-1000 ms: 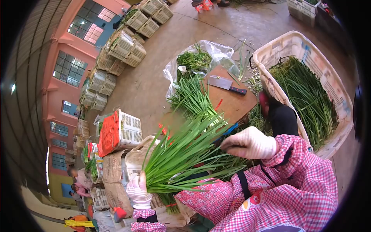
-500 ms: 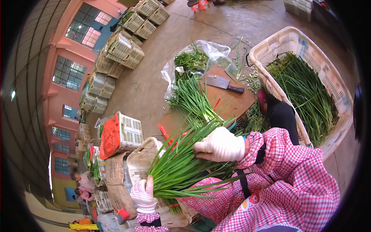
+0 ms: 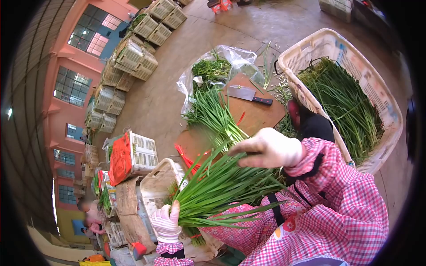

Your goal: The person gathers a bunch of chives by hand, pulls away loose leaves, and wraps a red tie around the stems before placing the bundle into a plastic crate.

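Observation:
My left hand (image 3: pixel 166 221), in a striped white knit glove, is closed around one end of a bunch of garlic chives (image 3: pixel 217 186) lying across my lap. My right hand (image 3: pixel 273 148), gloved too, is just above the other side of the bunch. Its fingers are stretched out and slightly apart, with nothing seen in them. Beyond it, a second pile of chives (image 3: pixel 211 108) with pale stems lies on a brown board (image 3: pixel 262 113). A cleaver (image 3: pixel 248 94) with a black handle rests on that board, and red ties (image 3: pixel 188 159) lie near the pile.
At right stands a large white plastic basket (image 3: pixel 330 37) with chives inside. A clear plastic bag (image 3: pixel 242 55) of greens sits past the board. Another white basket (image 3: pixel 151 186) and a crate with red cloth (image 3: pixel 120 159) stand at left. Stacked crates (image 3: pixel 131 55) line the wall.
My right hand has loosened from a closed grip on the chives to outstretched fingers, shifting slightly right and up. My left hand keeps its hold. The whole view has shifted a little left.

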Motion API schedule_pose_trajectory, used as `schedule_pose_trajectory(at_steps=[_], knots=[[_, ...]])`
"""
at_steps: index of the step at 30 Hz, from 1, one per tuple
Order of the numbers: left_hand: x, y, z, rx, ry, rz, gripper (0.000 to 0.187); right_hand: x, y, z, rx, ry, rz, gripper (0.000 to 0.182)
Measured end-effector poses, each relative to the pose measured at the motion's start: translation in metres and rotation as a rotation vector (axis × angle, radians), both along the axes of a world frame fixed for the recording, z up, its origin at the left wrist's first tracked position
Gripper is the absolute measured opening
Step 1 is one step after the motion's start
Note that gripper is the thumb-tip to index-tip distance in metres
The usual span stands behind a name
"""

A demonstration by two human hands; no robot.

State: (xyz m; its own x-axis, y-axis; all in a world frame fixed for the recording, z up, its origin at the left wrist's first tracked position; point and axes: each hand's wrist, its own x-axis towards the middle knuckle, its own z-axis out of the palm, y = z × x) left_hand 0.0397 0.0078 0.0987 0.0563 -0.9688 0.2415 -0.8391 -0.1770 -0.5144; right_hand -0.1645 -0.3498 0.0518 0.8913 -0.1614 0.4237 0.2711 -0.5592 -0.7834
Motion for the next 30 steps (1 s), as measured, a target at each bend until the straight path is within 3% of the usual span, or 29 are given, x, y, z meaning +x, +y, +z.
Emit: schedule_pose_trajectory(at_steps=[2,5,8,14,16,17,18,20,22,24,27,30], knots=[[-0.003,-0.003,0.001,-0.003,-0.004,-0.017,0.064,0.017,0.003,-0.005,-0.323,0.073,-0.177,0.035],[-0.008,-0.004,0.004,0.005,-0.006,-0.037,0.062,0.039,0.007,-0.018,-0.504,0.099,-0.181,0.039],[-0.013,-0.004,0.006,0.011,-0.005,-0.048,0.06,0.05,0.01,-0.026,-0.521,0.001,-0.129,0.039],[-0.012,0.0,0.0,0.009,0.011,-0.045,0.059,0.052,0.01,-0.012,-0.497,0.123,-0.02,0.016],[-0.008,-0.001,-0.007,0.008,0.014,-0.046,0.06,0.047,0.011,-0.015,-0.172,-0.163,-0.018,0.016],[-0.006,-0.002,-0.011,-0.013,0.022,-0.062,0.06,0.043,0.012,-0.014,-0.012,-0.128,-0.007,0.024],[-0.005,-0.004,-0.014,-0.035,0.03,-0.076,0.061,0.037,0.012,-0.012,-0.008,-0.121,-0.015,0.024],[-0.006,-0.008,-0.014,-0.039,0.08,-0.06,0.06,0.031,0.01,-0.01,0.655,-0.012,-0.039,0.02],[-0.003,-0.007,-0.017,-0.045,0.123,-0.044,0.059,0.021,-0.008,-0.008,1.051,-0.052,-0.16,0.02],[0.004,0.005,-0.022,-0.112,0.161,0.009,0.058,0.004,-0.029,-0.013,1.18,-0.148,-0.198,0.023],[0.009,0.017,-0.031,-0.175,0.227,0.044,0.062,-0.03,-0.042,-0.013,1.16,-0.162,-0.115,0.032],[0.016,0.031,-0.048,-0.239,0.272,0.106,0.066,-0.062,-0.047,-0.018,1.142,-0.184,0.144,0.035]])
